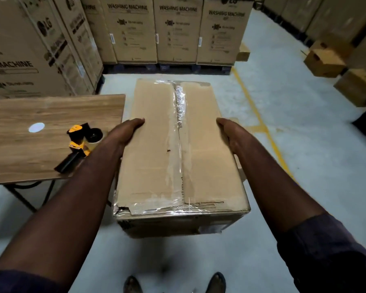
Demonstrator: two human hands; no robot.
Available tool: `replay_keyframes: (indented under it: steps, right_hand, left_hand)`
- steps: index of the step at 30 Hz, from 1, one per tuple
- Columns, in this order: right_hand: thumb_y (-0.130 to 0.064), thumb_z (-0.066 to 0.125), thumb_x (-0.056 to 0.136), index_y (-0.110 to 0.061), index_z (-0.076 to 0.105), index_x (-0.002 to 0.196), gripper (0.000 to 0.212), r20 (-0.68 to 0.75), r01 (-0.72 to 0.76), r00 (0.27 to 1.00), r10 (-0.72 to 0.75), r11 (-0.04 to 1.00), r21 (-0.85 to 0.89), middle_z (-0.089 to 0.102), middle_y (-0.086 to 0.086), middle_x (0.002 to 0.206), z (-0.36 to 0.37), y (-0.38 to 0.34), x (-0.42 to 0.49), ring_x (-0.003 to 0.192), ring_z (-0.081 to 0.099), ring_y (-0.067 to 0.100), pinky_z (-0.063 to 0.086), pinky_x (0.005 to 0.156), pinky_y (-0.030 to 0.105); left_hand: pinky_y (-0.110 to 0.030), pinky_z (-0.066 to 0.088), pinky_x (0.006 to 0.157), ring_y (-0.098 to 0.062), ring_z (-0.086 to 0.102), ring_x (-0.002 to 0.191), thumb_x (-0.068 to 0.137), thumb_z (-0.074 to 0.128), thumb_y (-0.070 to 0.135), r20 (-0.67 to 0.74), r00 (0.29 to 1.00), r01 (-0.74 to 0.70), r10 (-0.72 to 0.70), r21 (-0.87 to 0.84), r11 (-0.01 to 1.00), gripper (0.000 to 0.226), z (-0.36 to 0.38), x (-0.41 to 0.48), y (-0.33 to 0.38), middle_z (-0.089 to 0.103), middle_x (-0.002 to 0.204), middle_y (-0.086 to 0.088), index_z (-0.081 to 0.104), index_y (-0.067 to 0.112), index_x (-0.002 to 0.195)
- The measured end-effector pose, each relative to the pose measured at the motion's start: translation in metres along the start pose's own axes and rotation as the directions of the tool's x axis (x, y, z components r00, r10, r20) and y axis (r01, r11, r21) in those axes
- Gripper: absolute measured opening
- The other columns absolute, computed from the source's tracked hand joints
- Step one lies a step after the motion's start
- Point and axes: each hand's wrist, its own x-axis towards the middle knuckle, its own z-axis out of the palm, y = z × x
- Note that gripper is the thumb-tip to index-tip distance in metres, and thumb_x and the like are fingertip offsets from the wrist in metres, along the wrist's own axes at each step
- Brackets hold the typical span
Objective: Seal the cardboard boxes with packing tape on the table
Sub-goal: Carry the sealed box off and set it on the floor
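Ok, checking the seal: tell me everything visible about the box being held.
The cardboard box is brown, oblong, flaps closed. Clear tape runs along its top centre seam and across the near edge, whose left corner is torn. It is beside the table, left hand and right hand pressed against its long sides.

The wording "WASHING MACHINE" is printed near the top of each of the three tall cartons point(178, 28) standing in a row at the upper centre of the frame; the smaller lines beneath it are too blurred to be read. On the large cartons point(44, 28) at the upper left, an "LG" logo and the cut-off lettering "G MACHINE" are shown. The print along the taped seam of the box point(152, 144) at the centre cannot be read.
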Motion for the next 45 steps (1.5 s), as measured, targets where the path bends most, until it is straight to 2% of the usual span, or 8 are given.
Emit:
replay_keyframes:
  steps: [3,7,14,21,33,39,42,45]
  right_hand:
    - [-0.029,0.044,0.108,-0.016,0.059,0.081,0.033,-0.019,0.021,1.000,-0.021,1.000,0.022,0.063,-0.006,0.045,-0.072,0.002,0.010,0.035,0.059,0.006,0.039,0.032,0.015]
    - [-0.033,0.045,0.107,-0.016,0.062,0.085,0.033,-0.021,-0.004,1.000,0.005,0.998,0.062,0.068,-0.004,0.052,-0.156,0.007,0.023,0.042,0.064,0.010,0.046,0.038,0.018]
    - [-0.034,0.049,0.105,-0.017,0.064,0.086,0.030,-0.030,-0.023,0.999,0.026,0.994,0.106,0.069,-0.002,0.056,-0.244,-0.008,0.050,0.046,0.066,0.014,0.049,0.044,0.021]
    - [-0.030,0.052,0.091,-0.015,0.068,0.098,0.023,-0.051,-0.028,0.998,0.032,0.997,0.065,0.068,0.006,0.083,-0.299,-0.032,0.112,0.069,0.063,0.025,0.050,0.069,0.032]
    - [-0.029,0.049,0.093,-0.014,0.065,0.094,0.022,-0.064,-0.056,0.996,0.062,0.994,0.097,0.063,0.005,0.078,-0.375,-0.082,0.231,0.065,0.058,0.023,0.046,0.065,0.031]
    - [-0.030,0.049,0.096,-0.014,0.065,0.091,0.023,-0.064,-0.089,0.993,0.095,0.991,0.100,0.067,0.005,0.079,-0.411,-0.101,0.293,0.066,0.061,0.022,0.049,0.065,0.031]
    - [-0.033,0.053,0.095,-0.015,0.066,0.096,0.023,-0.062,-0.104,0.992,0.108,0.992,0.066,0.069,0.006,0.083,-0.424,-0.109,0.329,0.068,0.062,0.023,0.050,0.066,0.032]
    - [-0.033,0.053,0.097,-0.017,0.064,0.087,0.022,-0.070,-0.113,0.991,0.115,0.993,0.027,0.068,-0.001,0.061,-0.438,-0.117,0.369,0.053,0.062,0.015,0.049,0.056,0.024]
  left_hand:
    - [-0.029,0.055,0.057,-0.020,0.072,0.061,0.096,0.062,0.036,0.021,1.000,-0.014,0.013,0.014,1.000,0.033,0.074,-0.003,-0.004,0.076,0.074,-0.003,0.066,0.011,0.118]
    - [-0.025,0.054,0.048,-0.014,0.070,0.053,0.103,0.054,0.028,0.074,0.996,-0.051,0.051,0.008,0.999,0.013,0.163,-0.006,-0.004,0.073,0.063,0.004,0.062,0.019,0.099]
    - [-0.031,0.058,0.063,-0.021,0.072,0.081,0.104,0.052,0.029,0.140,0.988,-0.067,0.063,0.025,0.997,0.025,0.254,0.018,0.007,0.074,0.106,-0.008,0.064,0.015,0.121]
    - [-0.043,0.057,0.083,-0.034,0.070,0.095,0.102,0.056,0.028,0.130,0.989,-0.078,0.077,0.004,0.997,0.033,0.323,0.074,0.019,0.072,0.115,-0.018,0.063,0.007,0.126]
    - [-0.042,0.058,0.077,-0.030,0.071,0.084,0.093,0.065,0.026,0.130,0.991,-0.034,0.041,-0.054,0.998,0.033,0.432,0.191,0.051,0.072,0.112,-0.019,0.066,0.006,0.119]
    - [-0.047,0.059,0.083,-0.033,0.072,0.098,0.096,0.062,0.022,0.160,0.986,-0.048,0.053,-0.041,0.998,0.031,0.479,0.241,0.063,0.074,0.110,-0.016,0.066,0.008,0.123]
    - [-0.040,0.061,0.074,-0.031,0.072,0.099,0.097,0.061,0.020,0.136,0.990,-0.027,0.034,-0.053,0.998,0.029,0.500,0.263,0.065,0.074,0.112,-0.013,0.065,0.011,0.125]
    - [-0.040,0.060,0.077,-0.030,0.072,0.102,0.097,0.062,0.018,0.105,0.994,-0.015,0.023,-0.076,0.997,0.030,0.521,0.283,0.067,0.073,0.115,-0.012,0.064,0.012,0.126]
